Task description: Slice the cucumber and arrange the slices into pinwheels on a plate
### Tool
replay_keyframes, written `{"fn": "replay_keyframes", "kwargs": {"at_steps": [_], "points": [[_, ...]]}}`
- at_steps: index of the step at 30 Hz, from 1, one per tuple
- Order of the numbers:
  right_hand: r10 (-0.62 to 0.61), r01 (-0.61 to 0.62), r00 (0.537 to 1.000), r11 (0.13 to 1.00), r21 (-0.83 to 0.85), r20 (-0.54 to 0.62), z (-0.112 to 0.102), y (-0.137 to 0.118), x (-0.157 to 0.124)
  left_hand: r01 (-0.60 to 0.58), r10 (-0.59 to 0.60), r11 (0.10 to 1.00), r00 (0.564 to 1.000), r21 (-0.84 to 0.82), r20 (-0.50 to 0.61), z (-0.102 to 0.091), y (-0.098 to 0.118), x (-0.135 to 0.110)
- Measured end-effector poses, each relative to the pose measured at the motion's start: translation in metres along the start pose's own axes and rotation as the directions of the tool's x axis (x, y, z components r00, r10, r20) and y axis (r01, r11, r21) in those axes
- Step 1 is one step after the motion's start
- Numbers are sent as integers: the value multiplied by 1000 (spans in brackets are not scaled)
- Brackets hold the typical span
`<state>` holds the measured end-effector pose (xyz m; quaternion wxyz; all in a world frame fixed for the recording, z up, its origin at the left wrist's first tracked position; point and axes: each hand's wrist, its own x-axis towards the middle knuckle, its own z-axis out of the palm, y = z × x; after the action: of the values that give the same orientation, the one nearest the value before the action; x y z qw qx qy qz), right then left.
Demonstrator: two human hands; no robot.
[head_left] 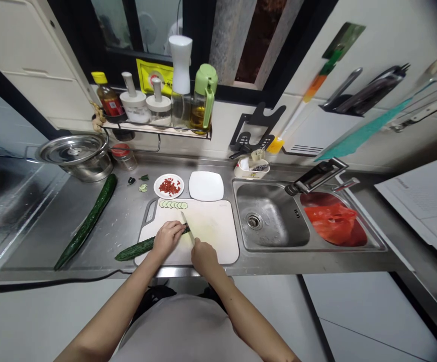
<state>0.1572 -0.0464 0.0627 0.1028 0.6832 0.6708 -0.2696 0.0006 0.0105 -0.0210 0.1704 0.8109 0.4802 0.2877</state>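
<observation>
My left hand [168, 237] is closed over a cucumber [134, 249] that lies across the white cutting board [218, 236], its left end hanging off the board. My right hand [203, 257] is closed on a knife [187, 227], whose blade points away from me and meets the cucumber's cut end just right of my left fingers. A row of several cucumber slices [173, 204] lies along the board's far edge.
A second long cucumber [88, 221] lies on the steel counter at left, near a lidded pot [76, 156]. Behind the board stand a small plate of red bits [169, 186] and a white square plate [206, 186]. A double sink [271, 221] at right holds a red bag [333, 223].
</observation>
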Motion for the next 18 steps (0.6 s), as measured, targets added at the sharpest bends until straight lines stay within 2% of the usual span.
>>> {"fn": "replay_keyframes", "kwargs": {"at_steps": [10, 18], "points": [[-21, 20, 1000, 999, 37, 23, -9, 4, -1, 0, 0, 1000, 1000, -9, 4, -1, 1, 0], [-50, 50, 999, 998, 26, 0, -11, -5, 19, -1, 1, 1000, 1000, 1, 5, -1, 1, 1]]}}
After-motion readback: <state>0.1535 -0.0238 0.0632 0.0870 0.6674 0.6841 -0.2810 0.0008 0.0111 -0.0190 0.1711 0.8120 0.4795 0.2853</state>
